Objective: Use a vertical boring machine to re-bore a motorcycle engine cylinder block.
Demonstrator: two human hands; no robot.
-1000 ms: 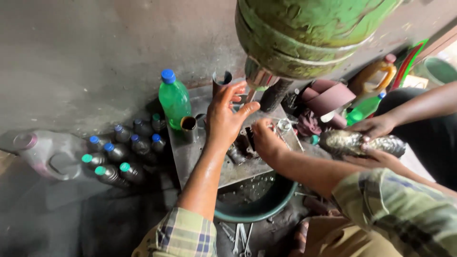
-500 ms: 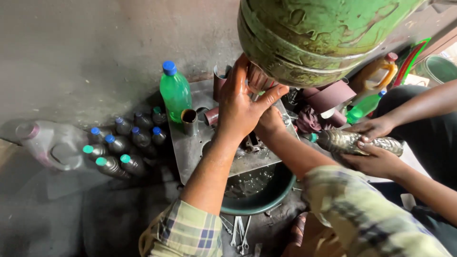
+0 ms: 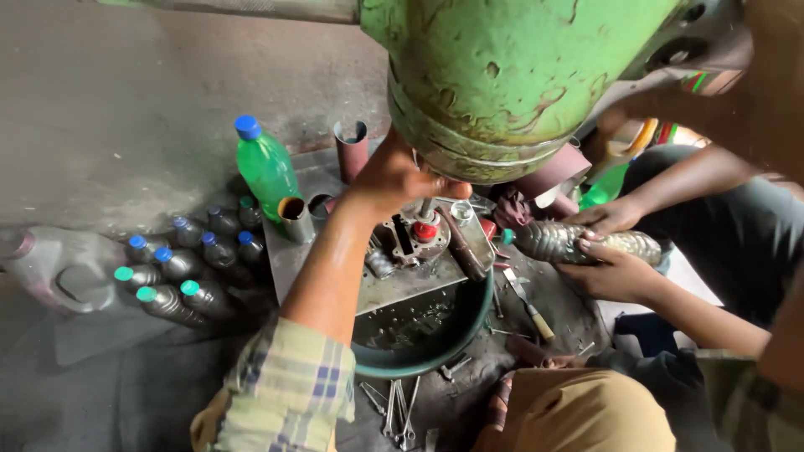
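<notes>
**Left hand at the spindle under the green housing**

My left hand [image 3: 394, 180] reaches under the chipped green cast machine housing [image 3: 511, 75], fingers pinched narrow around the thin steel spindle [image 3: 425, 208] above the red-capped metal assembly [image 3: 419, 234] on the plate surface [image 3: 402, 289]. I judge the spindle rigid, oily and slippery; grip its shank. Right hand: cannot tell.

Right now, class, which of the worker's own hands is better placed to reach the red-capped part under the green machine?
Left. The left hand sits just above the red-capped part, under the green machine; the right hand is out of view.
</notes>
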